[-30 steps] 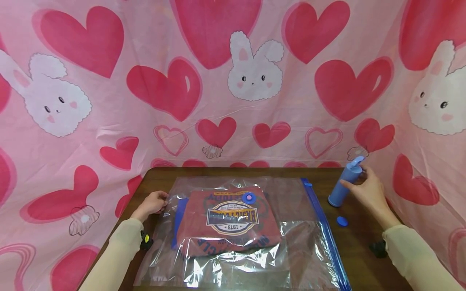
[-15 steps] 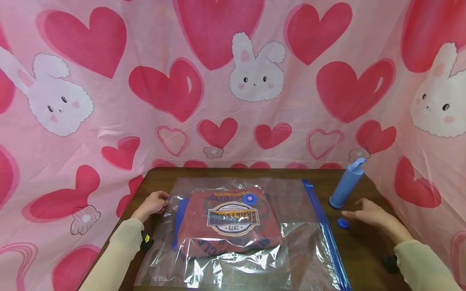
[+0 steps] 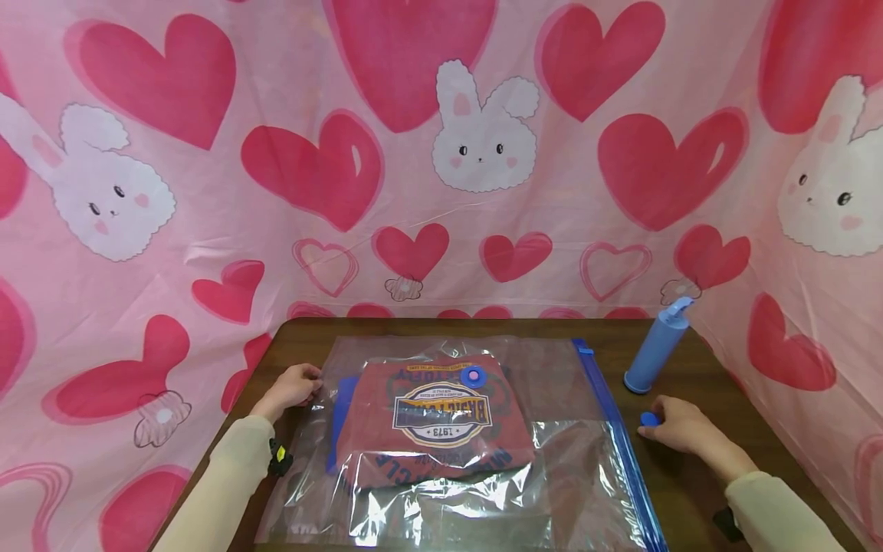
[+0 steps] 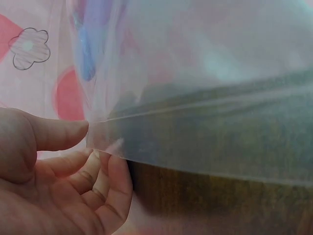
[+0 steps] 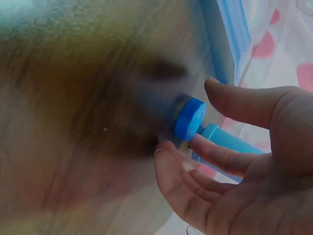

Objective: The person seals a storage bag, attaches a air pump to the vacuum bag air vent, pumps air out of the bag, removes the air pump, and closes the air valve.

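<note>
A clear vacuum storage bag (image 3: pixel 476 529) lies flat, with a folded red printed T-shirt (image 3: pixel 441 452) inside and a round blue valve (image 3: pixel 473 376) on top. My left hand (image 3: pixel 295 386) is at the bag's left edge, its loosely bent fingers touching the film; in the left wrist view its thumb and index fingertips stand apart. My right hand (image 3: pixel 679 425) is at the small round blue cap (image 3: pixel 649 419) on the table. In the right wrist view the index finger touches or nearly touches this cap (image 5: pixel 189 120), while the thumb stands away from it.
A blue hand pump (image 3: pixel 655 353) stands upright at the back right, just beyond the right hand. The bag's blue zip edge (image 3: pixel 621 445) runs along its right side. The brown wooden table (image 3: pixel 690 498) is enclosed by a pink heart-print curtain (image 3: pixel 428 307).
My right hand has left the pump, which stays upright, and has come down toward me to the blue cap. My left hand and the bag have barely moved.
</note>
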`<state>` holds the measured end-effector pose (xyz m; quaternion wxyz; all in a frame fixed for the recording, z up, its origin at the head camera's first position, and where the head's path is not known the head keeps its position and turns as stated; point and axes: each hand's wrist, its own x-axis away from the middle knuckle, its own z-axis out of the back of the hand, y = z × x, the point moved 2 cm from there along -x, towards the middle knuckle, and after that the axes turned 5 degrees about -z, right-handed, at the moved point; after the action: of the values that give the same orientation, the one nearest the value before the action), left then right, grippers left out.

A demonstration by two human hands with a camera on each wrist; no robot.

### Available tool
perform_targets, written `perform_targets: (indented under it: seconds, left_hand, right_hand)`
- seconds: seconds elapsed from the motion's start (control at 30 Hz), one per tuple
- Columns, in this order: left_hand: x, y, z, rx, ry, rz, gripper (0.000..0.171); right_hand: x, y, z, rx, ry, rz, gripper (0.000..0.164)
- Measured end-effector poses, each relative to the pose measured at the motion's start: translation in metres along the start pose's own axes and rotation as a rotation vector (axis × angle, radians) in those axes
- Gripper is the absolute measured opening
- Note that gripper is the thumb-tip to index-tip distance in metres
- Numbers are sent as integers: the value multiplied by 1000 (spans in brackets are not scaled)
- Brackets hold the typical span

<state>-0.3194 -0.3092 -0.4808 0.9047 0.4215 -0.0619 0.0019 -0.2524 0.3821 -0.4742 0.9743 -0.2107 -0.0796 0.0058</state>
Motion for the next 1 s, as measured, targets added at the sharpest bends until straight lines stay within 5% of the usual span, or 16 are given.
perform_targets:
  seconds: [0.67,1.0]
  left_hand:
    - [1,0,-1,-26,-1,6,35]
    - [1,-3,-2,-27,-2,8,36]
  right_hand:
    - [-5,-4,-8,4,117,68,28]
    - [-1,-30,7,-34,189,128,29]
